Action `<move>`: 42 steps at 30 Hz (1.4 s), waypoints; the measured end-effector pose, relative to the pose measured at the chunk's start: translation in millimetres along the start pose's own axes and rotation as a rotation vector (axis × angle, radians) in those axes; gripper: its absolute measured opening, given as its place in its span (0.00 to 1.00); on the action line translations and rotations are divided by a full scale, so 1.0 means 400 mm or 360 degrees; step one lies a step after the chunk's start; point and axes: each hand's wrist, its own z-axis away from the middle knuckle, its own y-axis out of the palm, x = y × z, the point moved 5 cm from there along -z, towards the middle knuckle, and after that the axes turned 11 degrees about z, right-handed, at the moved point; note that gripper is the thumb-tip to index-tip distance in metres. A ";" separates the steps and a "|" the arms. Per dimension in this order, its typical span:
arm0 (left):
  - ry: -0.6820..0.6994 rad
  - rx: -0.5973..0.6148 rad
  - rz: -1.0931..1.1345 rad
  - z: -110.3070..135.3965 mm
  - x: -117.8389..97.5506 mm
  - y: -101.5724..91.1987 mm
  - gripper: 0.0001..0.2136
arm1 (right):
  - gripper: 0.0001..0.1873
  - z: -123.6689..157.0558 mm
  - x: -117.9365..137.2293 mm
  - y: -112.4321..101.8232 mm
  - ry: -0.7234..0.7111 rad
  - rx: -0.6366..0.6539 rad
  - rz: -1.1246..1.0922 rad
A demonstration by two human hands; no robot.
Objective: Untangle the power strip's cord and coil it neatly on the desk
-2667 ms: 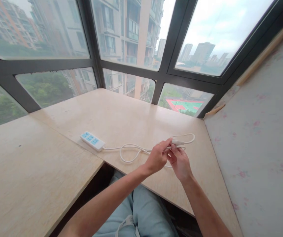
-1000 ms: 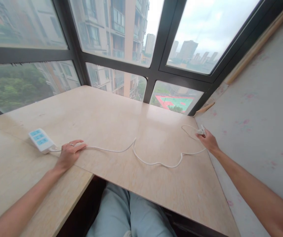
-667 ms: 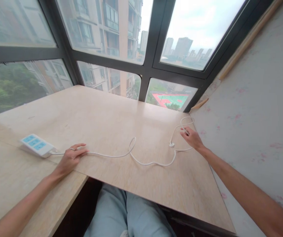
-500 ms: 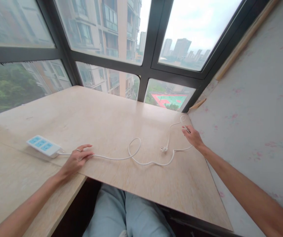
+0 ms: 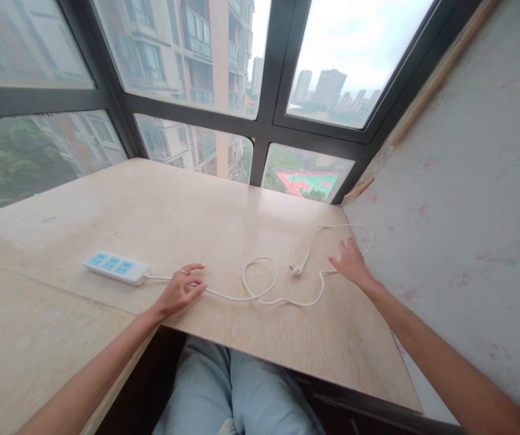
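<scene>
At far left I record a dark grey window frame [image 5: 28, 101], standing along the back of a pale beige, faintly marbled tabletop [image 5: 187, 205]. A seam crosses the surface at lower left. Right of the window corner's base line, I find the long white power strip [image 5: 117, 268] with three light-blue socket faces; it lies flat, sockets upward, beyond the seam.

Just right of it is the bare left hand [image 5: 180, 294], a ring on one finger. Its fingers are parted and bent; the cord passes at them, and I cannot tell whether they pinch it. Below, at the table edge, I note legs in light-blue cloth trousers [image 5: 200, 386].

The thin white cord [image 5: 282, 300] leaves the strip's right end, forms one loop mid-table and waves rightward. Beyond the loop, its white plug [image 5: 295, 270] rests on the tabletop, prongs pointing left. The bare right hand [image 5: 351, 263] is near the plug, fingers spread and released, with cord running beside it. At far right stands a white wall [image 5: 459, 181] with faint pink flowers.
</scene>
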 end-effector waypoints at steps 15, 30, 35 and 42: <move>0.0275 0.0280 0.0355 -0.048 -0.137 0.181 0.17 | 0.30 0.313 0.117 0.051 -0.0487 -0.0288 -0.0390; -0.0905 -0.1072 -0.0197 0.076 0.024 -0.128 0.31 | 0.24 0.310 0.097 0.006 -0.0036 -0.0425 -0.0058; -0.1218 -0.0813 -0.0248 0.004 0.033 -0.125 0.45 | 0.25 0.299 0.065 0.026 0.0173 -0.0449 -0.0093; -0.0944 -0.0448 -0.0331 -0.111 0.033 -0.060 0.33 | 0.21 0.289 0.059 0.045 0.0161 -0.0419 -0.0222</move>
